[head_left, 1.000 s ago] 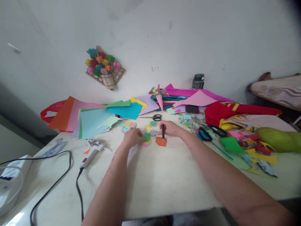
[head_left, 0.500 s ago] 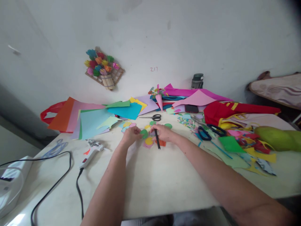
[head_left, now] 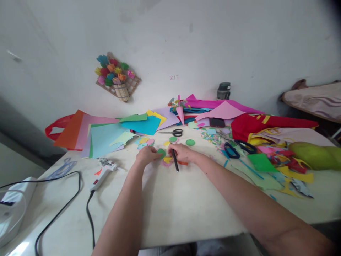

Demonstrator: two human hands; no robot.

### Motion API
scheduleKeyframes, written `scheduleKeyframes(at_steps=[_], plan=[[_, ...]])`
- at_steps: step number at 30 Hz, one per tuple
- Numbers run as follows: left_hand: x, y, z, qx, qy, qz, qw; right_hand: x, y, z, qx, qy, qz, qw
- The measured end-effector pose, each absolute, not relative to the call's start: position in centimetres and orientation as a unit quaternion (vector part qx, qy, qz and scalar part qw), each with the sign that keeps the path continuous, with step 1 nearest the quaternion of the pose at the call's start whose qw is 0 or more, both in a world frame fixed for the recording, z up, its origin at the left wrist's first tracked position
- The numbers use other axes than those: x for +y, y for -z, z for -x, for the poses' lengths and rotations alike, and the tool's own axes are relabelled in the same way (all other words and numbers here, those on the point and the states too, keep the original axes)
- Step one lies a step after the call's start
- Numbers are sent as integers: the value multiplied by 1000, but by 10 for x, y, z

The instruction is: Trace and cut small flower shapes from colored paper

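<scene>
My left hand (head_left: 146,155) pinches a green paper circle (head_left: 161,153) at its edge. Close beside it, my right hand (head_left: 181,152) is closed around a black pen (head_left: 175,161), whose lower end points toward me. Under and between the hands lie small paper cutouts, among them a yellow circle (head_left: 167,160) and an orange-red piece (head_left: 183,163), partly covered by my right hand. Another green circle (head_left: 190,142) rests on the table just beyond my right hand. Pastel cutouts (head_left: 145,142) sit past my left hand.
Small black scissors (head_left: 173,133) lie beyond the hands; larger scissors (head_left: 237,147) are at right among paper scraps. A glue gun (head_left: 103,176) with its cord lies at left. Coloured paper sheets (head_left: 103,138) are spread at back left. A phone (head_left: 216,122) lies near the wall.
Both hands have shifted slightly left, with the green circle and the pen still held. My right hand now covers more of the yellow and orange-red cutouts.
</scene>
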State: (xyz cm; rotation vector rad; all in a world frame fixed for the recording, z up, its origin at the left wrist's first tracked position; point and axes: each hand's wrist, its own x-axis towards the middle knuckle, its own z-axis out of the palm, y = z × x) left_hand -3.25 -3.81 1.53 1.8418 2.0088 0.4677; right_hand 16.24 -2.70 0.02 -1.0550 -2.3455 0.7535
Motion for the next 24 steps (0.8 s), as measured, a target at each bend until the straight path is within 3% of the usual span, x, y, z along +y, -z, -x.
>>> scheduleKeyframes(at_steps=[6, 13, 24], plan=[[-48, -32, 21, 726, -162, -666, 62, -21, 10, -168, -818, -342, 366, 285], [-51, -27, 15, 646, -104, -751, 91, -17, -1, -179, -744, -442, 353, 354], [-48, -24, 10, 628, -124, -755, 143, -18, -8, -186, -718, -480, 365, 348]])
